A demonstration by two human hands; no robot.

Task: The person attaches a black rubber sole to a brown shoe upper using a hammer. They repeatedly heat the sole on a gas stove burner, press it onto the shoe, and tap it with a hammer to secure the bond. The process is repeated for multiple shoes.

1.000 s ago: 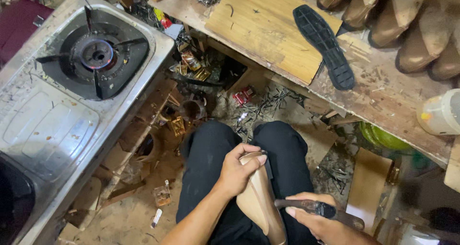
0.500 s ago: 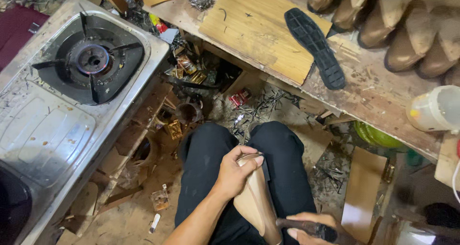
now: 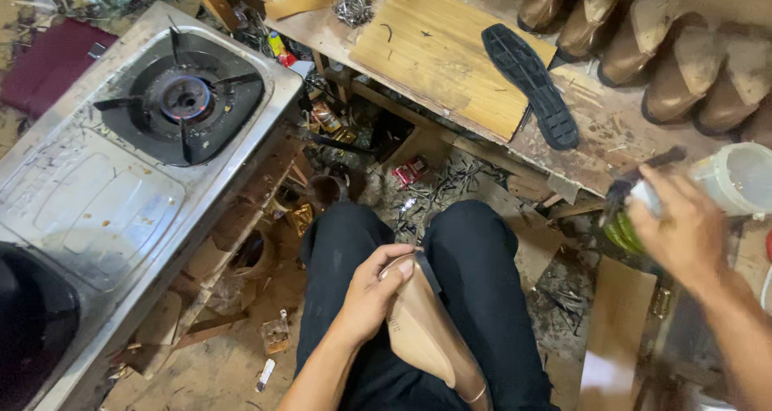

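Tan shoe upper (image 3: pixel 422 330) on the lap, gripped by the left hand (image 3: pixel 371 293); right hand (image 3: pixel 683 226) raised with a dark-handled tool (image 3: pixel 639 187).

Head view: rests across black-trousered knees (image 3: pixel 474 258), toe end pointing toward the lower right, left fingers curled and clamped around its upper edge, thumb pressed on top. Off to the right, lifted near a white plastic tub (image 3: pixel 744 178) at the bench edge, right fingers closed around the tool, blurred, so possibly a brush, hard to say. Above the knees, a worn wooden bench (image 3: pixel 595 129) bearing a pale plywood board (image 3: pixel 438 53) and a black rubber sole (image 3: pixel 529 83) lying partly on that board. Along the bench's far right, a row of brown shoe lasts (image 3: pixel 667 53). On the left, a steel gas stove (image 3: pixel 121 162) with a blue flame lit at its burner (image 3: pixel 185 99). Scraps and litter strewn over the floor (image 3: pixel 241 363).
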